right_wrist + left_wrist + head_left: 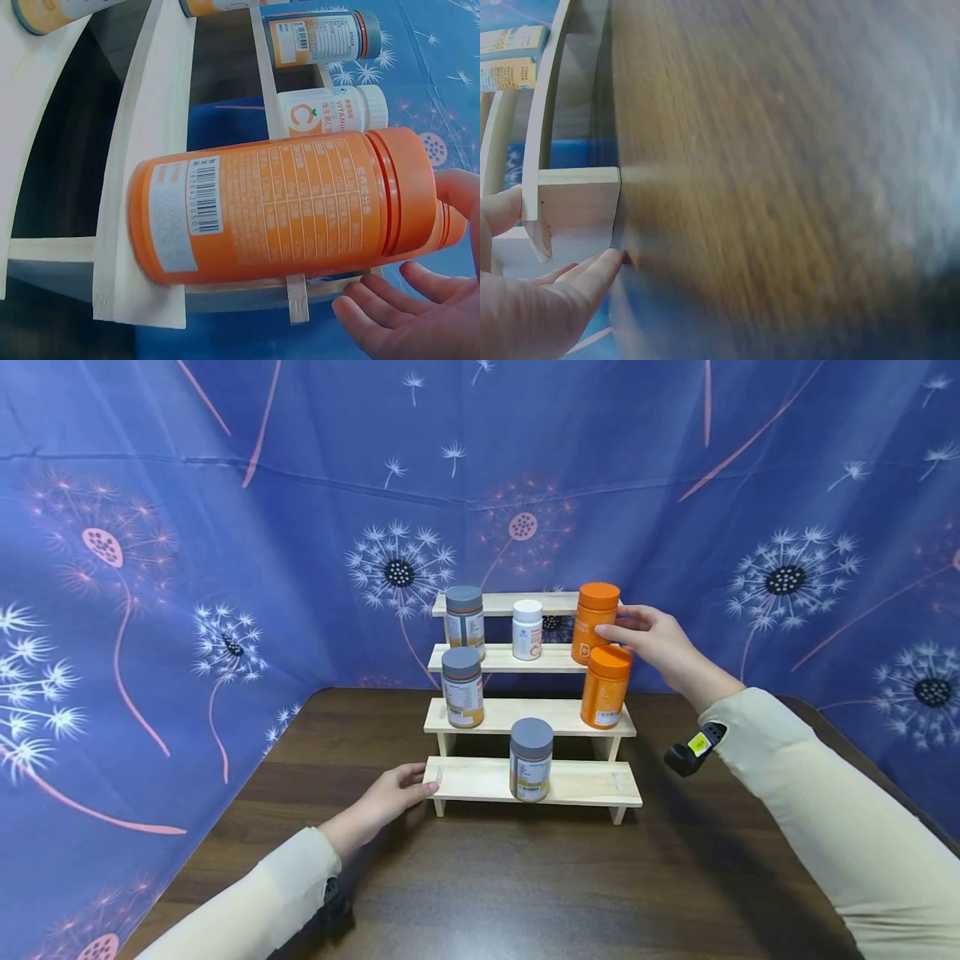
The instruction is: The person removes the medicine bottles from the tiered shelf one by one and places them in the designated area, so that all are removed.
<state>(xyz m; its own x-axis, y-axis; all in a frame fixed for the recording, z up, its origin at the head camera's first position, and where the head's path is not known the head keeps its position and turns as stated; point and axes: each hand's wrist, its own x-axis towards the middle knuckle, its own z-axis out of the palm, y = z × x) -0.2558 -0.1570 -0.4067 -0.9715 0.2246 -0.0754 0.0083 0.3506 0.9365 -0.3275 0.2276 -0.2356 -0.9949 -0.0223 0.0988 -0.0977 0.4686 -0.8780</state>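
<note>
A wooden stepped display stand (472, 777) holds several lidded jars. My left hand (397, 791) grips its lower left end, thumb (504, 210) at the board's edge and fingers (592, 279) by the leg. On the right, my right hand (656, 643) is at an orange jar (591, 635) on the second step from the top. Its thumb lies across that jar's front, while the other fingers are spread beside it. One step lower stands another orange jar (277, 206), which partly hides the rear one in the right wrist view.
Grey-lidded jars stand on the bottom step (531, 762), on the step above at left (462, 689), and farther back left (465, 620). A small white bottle (527, 631) is between the rear jars. A blue dandelion-print cloth (300, 527) hangs behind the dark wooden table (465, 885).
</note>
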